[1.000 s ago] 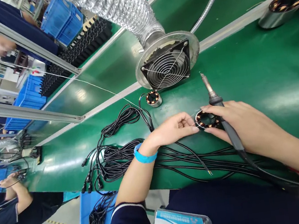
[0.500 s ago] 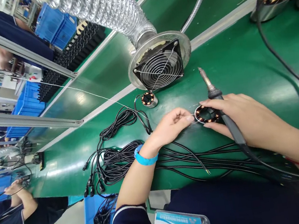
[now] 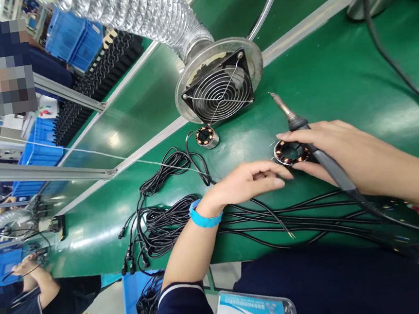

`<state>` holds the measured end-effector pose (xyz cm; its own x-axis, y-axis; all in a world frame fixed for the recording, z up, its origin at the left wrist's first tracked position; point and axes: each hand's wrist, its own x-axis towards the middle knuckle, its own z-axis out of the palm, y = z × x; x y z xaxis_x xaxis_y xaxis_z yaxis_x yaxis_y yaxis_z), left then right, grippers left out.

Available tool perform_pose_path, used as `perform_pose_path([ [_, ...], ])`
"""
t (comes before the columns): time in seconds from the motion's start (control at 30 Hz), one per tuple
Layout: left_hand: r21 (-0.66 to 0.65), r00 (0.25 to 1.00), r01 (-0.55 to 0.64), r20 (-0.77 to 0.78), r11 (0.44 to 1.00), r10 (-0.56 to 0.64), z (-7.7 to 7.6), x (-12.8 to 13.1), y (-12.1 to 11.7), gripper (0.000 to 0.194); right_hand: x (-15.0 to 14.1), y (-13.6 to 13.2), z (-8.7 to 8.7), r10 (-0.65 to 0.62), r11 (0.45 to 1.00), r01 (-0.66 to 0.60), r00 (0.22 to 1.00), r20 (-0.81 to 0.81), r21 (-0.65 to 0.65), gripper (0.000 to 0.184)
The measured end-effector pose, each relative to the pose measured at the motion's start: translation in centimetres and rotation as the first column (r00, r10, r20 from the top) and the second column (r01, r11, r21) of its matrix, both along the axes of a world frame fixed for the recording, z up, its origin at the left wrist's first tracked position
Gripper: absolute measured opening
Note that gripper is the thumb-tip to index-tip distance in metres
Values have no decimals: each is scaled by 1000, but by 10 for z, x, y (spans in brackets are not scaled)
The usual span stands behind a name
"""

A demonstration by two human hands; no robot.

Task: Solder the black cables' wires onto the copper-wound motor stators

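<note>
Right of centre in the frame, gripping the copper-wound ring [image 3: 281,159] by opposite sides of its rim, with thumb and fingertips of the right hand [image 3: 344,156]. In the same hand, also holding the soldering iron [image 3: 325,161], slanting past the ring's right edge, tip aimed at upper left, apart from the ring. At centre, reaching right with the left hand [image 3: 249,180], fingers open and nearly straight, just beside the ring's lower left edge; cannot tell whether touching it or its thin wires. Below both hands, resting on the green table [image 3: 338,71]: black cables [image 3: 169,230], coiled at left. Above centre, near the fan [image 3: 220,95]: 1 smaller-looking wound core [image 3: 213,142]. At upper right, partly cut off: metal cylinders [image 3: 365,6]. At lower left: a co-worker's hands [image 3: 26,266], holding something too small to tell.
</note>
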<state>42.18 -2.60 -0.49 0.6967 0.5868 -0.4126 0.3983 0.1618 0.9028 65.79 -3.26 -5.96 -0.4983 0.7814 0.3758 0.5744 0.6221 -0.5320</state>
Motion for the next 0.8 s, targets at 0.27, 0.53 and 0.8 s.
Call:
perform_pose_path([
  [0.27,199,933,292,-275,935,-233,11,-4,-13,14,9,-3,15,-101,995,102,987,-123,4,35],
  [0.53,-81,926,-353,113,932,361,8,-2,-9,43,-18,-27,47,-178,970,93,901,-396,-225,35],
  [0.8,-122,908,-398,90,909,409,6,1,-10,53,-36,-24,53,-199,970,98,845,-496,-222,32],
])
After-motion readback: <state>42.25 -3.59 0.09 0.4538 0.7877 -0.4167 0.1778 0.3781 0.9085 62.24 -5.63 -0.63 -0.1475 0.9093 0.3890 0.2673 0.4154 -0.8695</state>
